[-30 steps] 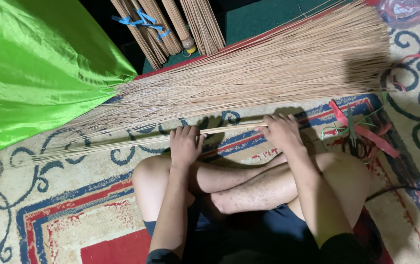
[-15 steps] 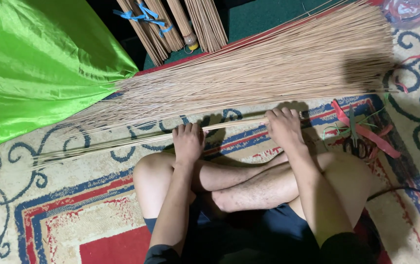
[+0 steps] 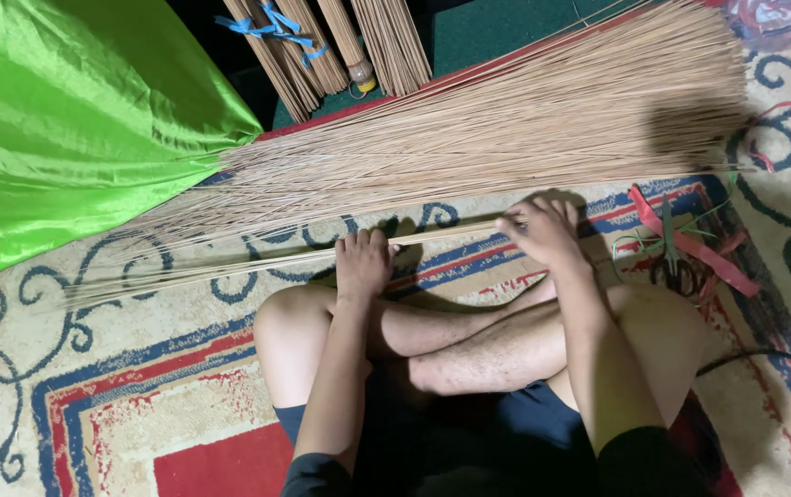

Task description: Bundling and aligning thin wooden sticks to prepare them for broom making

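Thin stick bundle, both hands gripping.
Left hand (image 3: 363, 262) and right hand (image 3: 543, 230) fingers closed around pale, straight stick bundle (image 3: 276, 260) lying over patterned carpet (image 3: 92, 387).

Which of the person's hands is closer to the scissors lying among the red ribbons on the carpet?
The right hand. It grips thin sticks just left of the dark metal scissors among the red ribbons. The left hand sits farther left along the same thin tan stick bundle.

Bare arms and legs, dark blue shorts (image 3: 543, 428)
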